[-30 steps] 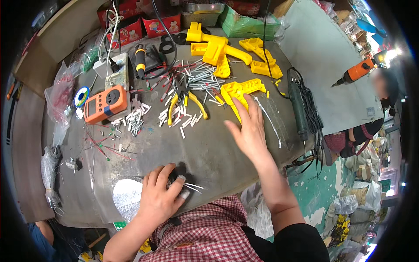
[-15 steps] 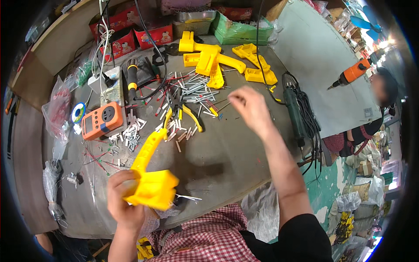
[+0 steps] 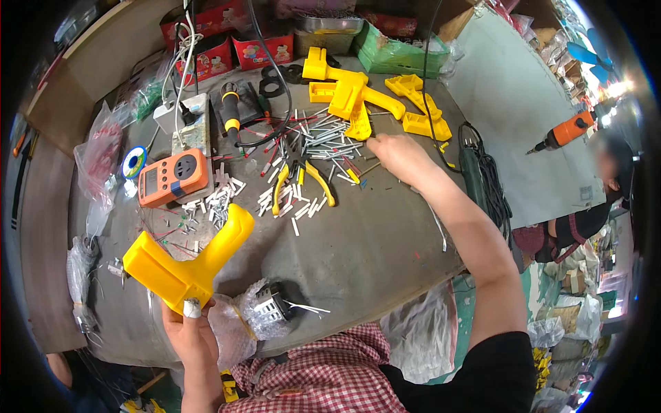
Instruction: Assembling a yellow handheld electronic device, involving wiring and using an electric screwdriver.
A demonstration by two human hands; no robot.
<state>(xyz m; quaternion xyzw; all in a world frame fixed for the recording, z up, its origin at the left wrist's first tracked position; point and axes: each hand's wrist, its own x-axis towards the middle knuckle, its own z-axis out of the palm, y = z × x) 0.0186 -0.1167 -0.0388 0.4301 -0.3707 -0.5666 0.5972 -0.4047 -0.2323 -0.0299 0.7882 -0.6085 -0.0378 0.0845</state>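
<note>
My left hand grips a yellow plastic gun-shaped casing above the near left of the bench; a white wrap covers one fingertip. Out over the far right part, my right hand has its fingers curled down beside a heap of metal rods. Whatever those fingers hold is hidden. A thin pale wire shows beneath that forearm. Just beyond the right hand lie joined yellow casings and more yellow casing pieces. Yellow-handled pliers rest among small white sleeves.
An orange meter, a solder spool and a black-yellow tool lie left. A bubble-wrapped part sits near the front edge. A dark green corded tool lies right. Red boxes and a green box line the back.
My left hand has turned the yellow casing over and moved it left, uncovering the bubble-wrapped part. My right hand has moved nearer the rods. The whole view has shifted slightly.
</note>
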